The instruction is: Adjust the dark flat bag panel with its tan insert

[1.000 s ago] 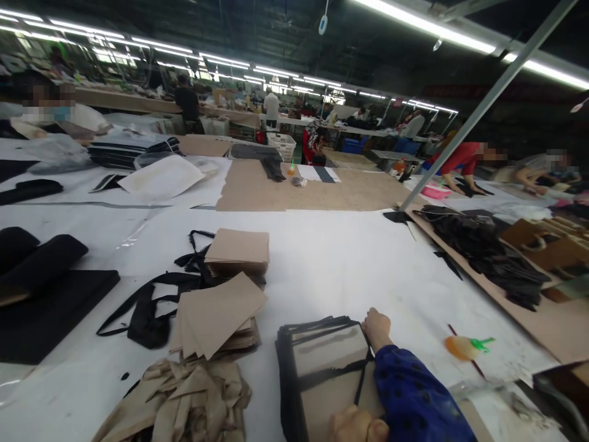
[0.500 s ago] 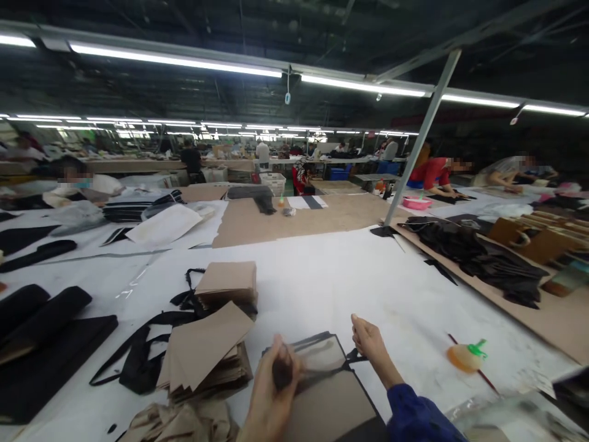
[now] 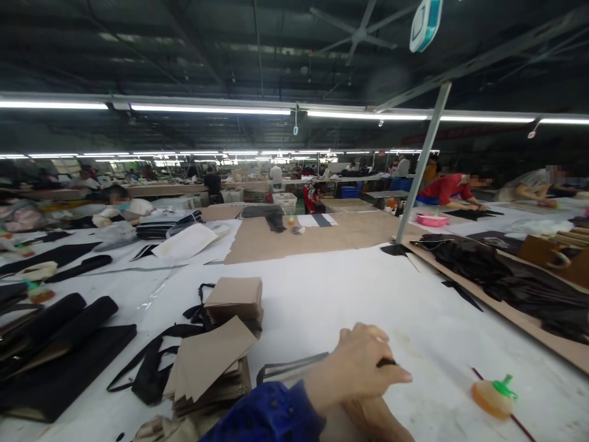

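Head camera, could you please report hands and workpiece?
Left hand pinching a thin dark piece. Right hand beneath it, grip unclear. Black-edged panel mostly hidden. Cardboard stack alongside.

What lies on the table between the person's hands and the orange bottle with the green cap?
Head view: only bare white table lies between the left hand and the orange bottle.

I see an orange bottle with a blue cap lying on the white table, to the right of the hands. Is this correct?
Not quite. The head view shows that the cap is green, not blue. The rest holds: the orange bottle lies on the white table, to the right of the hands, with the left hand nearest it in the picture.
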### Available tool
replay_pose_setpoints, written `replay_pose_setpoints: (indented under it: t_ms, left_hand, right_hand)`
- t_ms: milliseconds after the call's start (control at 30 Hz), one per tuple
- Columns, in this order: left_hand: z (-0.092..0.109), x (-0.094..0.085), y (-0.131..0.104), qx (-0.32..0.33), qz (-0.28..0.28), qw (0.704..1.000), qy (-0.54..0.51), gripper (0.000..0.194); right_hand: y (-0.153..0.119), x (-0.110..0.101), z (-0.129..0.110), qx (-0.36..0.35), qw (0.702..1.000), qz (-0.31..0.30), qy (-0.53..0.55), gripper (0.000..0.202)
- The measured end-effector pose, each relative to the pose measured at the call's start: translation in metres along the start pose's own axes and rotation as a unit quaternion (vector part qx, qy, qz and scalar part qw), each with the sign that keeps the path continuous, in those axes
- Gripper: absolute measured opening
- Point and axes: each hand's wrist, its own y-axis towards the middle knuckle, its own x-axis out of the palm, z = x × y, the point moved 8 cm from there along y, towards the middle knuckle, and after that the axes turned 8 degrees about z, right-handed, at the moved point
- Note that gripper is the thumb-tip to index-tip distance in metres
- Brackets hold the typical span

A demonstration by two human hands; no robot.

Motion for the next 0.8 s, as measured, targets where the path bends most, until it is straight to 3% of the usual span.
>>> replay_pose_setpoints:
  t_ms: [33, 100, 167, 267, 367, 533, 733, 800]
  left_hand:
    - [0.007, -0.005, -0.003, 0.025, 0.028, 0.999, 0.032, 0.005]
    - [-0.006, -0.018, -0.012, 0.004, 0.104, 0.990, 0.092, 0.019]
    - [-0.049, -0.016, -0.025, -0.077, 0.100, 0.980, 0.154, 0.013]
    - [-0.113, 0.004, -0.044, -0.132, 0.060, 0.976, 0.165, 0.013]
    - [-0.146, 0.019, -0.053, -0.135, 0.083, 0.979, 0.129, 0.016]
    - [-0.154, 0.024, -0.052, -0.168, 0.162, 0.967, 0.102, 0.015]
    - [-0.149, 0.022, -0.047, -0.148, 0.181, 0.966, 0.113, 0.014]
    - [-0.156, 0.024, -0.047, -0.170, 0.160, 0.969, 0.085, 0.014]
  right_hand:
    - [0.000, -0.002, -0.001, -0.013, 1.000, 0.002, -0.014, 0.028]
    - [0.000, -0.005, -0.002, -0.034, 0.998, 0.004, -0.043, 0.033]
    - [-0.001, -0.008, -0.002, -0.048, 0.997, 0.003, -0.064, 0.041]
    - [-0.002, -0.012, -0.002, -0.061, 0.994, 0.003, -0.085, 0.052]
    - [-0.002, -0.014, -0.002, -0.062, 0.994, 0.005, -0.093, 0.054]
    - [-0.001, -0.016, 0.005, -0.031, 0.996, 0.012, -0.077, 0.054]
    - [-0.004, -0.025, 0.012, 0.017, 0.997, 0.073, 0.007, 0.050]
    - [-0.003, -0.026, 0.024, 0.053, 0.992, 0.099, 0.054, 0.054]
